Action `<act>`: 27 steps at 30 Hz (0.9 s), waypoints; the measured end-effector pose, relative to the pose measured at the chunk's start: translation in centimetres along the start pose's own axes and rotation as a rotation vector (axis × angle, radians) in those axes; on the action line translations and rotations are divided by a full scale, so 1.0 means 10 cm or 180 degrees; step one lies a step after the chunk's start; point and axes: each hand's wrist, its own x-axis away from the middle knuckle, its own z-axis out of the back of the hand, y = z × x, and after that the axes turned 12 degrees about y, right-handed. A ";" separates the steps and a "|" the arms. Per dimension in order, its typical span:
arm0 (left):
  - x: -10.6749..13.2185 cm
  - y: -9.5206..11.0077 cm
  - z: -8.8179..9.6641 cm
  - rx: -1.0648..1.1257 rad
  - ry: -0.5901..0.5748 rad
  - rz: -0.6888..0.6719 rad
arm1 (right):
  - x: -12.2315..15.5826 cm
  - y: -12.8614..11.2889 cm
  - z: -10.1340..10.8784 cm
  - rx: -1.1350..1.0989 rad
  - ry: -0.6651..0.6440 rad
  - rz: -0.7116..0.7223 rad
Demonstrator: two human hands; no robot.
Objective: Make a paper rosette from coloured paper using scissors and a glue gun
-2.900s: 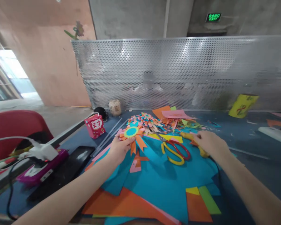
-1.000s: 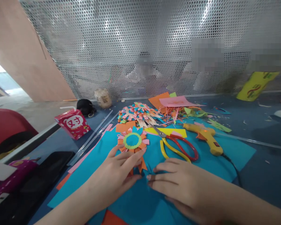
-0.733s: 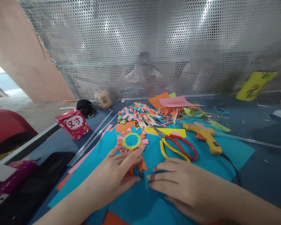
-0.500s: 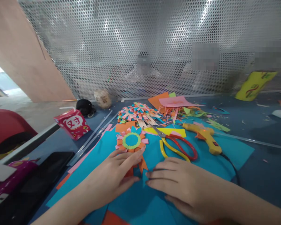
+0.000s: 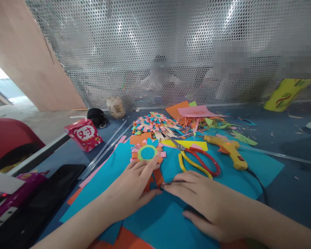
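A paper rosette (image 5: 148, 152) lies on blue paper sheets (image 5: 168, 214); it has a green scalloped ring, a blue centre and looped pink, orange and blue petals. My left hand (image 5: 132, 180) rests on its lower edge with fingers stretched out. Below the rosette hang orange paper tails (image 5: 158, 177), partly hidden by that hand. My right hand (image 5: 204, 200) lies to the right, palm down, fingers extended, its fingertips at the end of a tail. Just beyond it are scissors (image 5: 194, 155) with red and yellow handles.
A yellow glue gun (image 5: 230, 150) lies at right, its cord running toward me. Finished rosettes (image 5: 155, 124) and paper scraps (image 5: 212, 122) are piled behind. At left stand a red drink carton (image 5: 84, 135), clear glue sticks (image 5: 106, 147) and a black phone (image 5: 59, 193). A perforated metal screen (image 5: 134, 45) closes the back.
My right hand's fingertips have moved up and left to the orange tail. My left index finger has shifted up over the rosette's green ring. The view has turned slightly.
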 end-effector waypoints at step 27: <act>0.11 0.06 0.12 0.0245 -0.0108 -0.0032 | -0.01 -0.03 0.01 -0.0090 0.0118 -0.0009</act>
